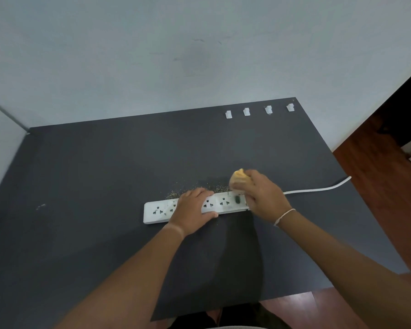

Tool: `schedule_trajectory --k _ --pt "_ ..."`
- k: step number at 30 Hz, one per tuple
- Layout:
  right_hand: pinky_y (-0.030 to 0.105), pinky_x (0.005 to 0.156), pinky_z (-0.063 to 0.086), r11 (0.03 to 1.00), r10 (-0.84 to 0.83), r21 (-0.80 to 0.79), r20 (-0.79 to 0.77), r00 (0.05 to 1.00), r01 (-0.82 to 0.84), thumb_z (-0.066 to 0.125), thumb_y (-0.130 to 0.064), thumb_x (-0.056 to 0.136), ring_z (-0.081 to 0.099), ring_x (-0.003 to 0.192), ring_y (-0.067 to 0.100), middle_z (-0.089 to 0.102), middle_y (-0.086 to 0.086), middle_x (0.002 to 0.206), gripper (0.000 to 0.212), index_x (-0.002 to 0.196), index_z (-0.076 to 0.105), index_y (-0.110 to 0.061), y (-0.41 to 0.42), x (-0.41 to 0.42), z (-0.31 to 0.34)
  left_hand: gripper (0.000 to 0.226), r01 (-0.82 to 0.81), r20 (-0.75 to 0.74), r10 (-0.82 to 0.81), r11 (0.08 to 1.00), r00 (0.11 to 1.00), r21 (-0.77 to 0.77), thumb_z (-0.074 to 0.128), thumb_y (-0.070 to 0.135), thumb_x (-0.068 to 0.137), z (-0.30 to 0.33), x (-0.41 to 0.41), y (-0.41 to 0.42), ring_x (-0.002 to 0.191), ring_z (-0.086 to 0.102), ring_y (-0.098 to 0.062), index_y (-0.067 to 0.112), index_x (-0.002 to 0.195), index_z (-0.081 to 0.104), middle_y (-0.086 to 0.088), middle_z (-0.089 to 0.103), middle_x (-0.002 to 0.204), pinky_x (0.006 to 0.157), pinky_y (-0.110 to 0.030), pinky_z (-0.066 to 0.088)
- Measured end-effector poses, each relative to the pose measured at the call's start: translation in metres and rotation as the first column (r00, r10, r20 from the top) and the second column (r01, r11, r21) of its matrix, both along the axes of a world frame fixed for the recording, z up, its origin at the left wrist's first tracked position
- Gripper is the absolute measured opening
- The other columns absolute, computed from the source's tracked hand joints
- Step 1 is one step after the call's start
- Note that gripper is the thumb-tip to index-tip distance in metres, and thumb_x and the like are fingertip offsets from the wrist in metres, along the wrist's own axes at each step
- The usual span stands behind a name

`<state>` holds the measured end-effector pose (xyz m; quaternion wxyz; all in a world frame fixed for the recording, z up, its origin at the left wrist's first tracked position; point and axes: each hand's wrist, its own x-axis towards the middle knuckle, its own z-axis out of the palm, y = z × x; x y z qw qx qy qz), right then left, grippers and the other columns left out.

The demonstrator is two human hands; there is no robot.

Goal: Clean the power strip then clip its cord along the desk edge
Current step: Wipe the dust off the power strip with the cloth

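Near the middle of the dark, matte surface point(93, 174) lies the power strip point(157, 213), a long white plastic bar with rounded corners and a row of sockets, set roughly parallel to the person's body. The left hand point(192, 210) lies flat across its middle, fingers spread over the far edge and thumb along the near one; its grip is wide, pressing down rather than closing on anything, probably to keep the light casing from sliding under the wiping. The right hand point(259, 195) is closed around a bunched yellow cloth point(239, 178), soft and crumpled, at the strip's right end beside a small dark switch point(237, 199). That hand is somewhat blurred, so exactly where the cloth touches cannot be made out.

Just beyond the strip, fine pale specks of debris point(188, 189) lie scattered on the surface, so the cleaning step looks in hand and unfinished. The white cord point(318, 189), smooth and round, runs from the strip's right end to the right edge of the surface and drops over it, loose and unclipped. Four small white cable clips point(259, 111), blocky plastic pieces, stand in a spaced row along the far edge near the pale wall point(152, 55), well apart from the cord and apparently ready for the routing.
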<state>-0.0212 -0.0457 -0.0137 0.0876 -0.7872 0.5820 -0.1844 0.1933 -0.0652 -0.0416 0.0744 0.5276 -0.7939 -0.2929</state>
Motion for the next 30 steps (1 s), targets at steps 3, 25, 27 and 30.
schedule_trajectory --k 3,25,27,30 --pt "0.039 0.059 0.049 0.99 0.063 0.132 -0.078 0.995 -0.052 0.05 -0.009 0.075 0.059 0.078 0.037 0.061 0.016 0.106 0.035 0.099 0.07 -0.024 0.003 0.007 -0.002 0.06 -0.003 0.006 0.003 1.0 1.0 0.003 0.063 0.04 0.08 0.0 0.0 -0.001 0.127 0.037 -0.019 0.023 0.134 0.042 0.005 0.045 0.137 0.113 -0.034 0.022" --pt "0.038 0.069 0.046 0.949 -0.242 0.195 -0.045 0.969 0.247 0.056 -0.01 0.082 0.053 0.092 0.037 0.052 0.015 0.115 0.029 0.106 0.067 -0.023 -0.007 0.026 0.002 0.061 -0.004 -0.01 0.004 1.0 1.0 0.005 0.064 0.04 0.08 0.001 -0.001 0.0 0.127 0.037 -0.019 0.022 0.134 0.042 0.004 0.045 0.136 0.112 -0.032 0.02" --pt "0.034 0.066 0.042 0.971 -0.115 0.205 -0.059 0.992 0.124 0.055 -0.013 0.084 0.053 0.091 0.035 0.052 0.012 0.112 0.028 0.109 0.066 -0.023 -0.005 0.036 0.004 0.061 0.001 -0.009 -0.001 1.0 1.0 -0.004 0.064 0.041 0.08 0.0 0.0 0.0 0.126 0.039 -0.019 0.022 0.133 0.043 0.003 0.046 0.135 0.112 -0.033 0.022" --pt "0.035 0.071 0.044 0.943 -0.15 0.27 -0.181 0.972 0.196 0.05 -0.019 0.088 0.053 0.096 0.032 0.05 0.009 0.114 0.029 0.115 0.06 -0.024 -0.006 0.034 0.001 0.062 0.0 -0.003 0.0 1.0 1.0 0.016 0.064 0.04 0.079 0.002 0.001 0.0 0.127 0.037 -0.019 0.022 0.134 0.042 0.004 0.045 0.137 0.112 -0.033 0.021"
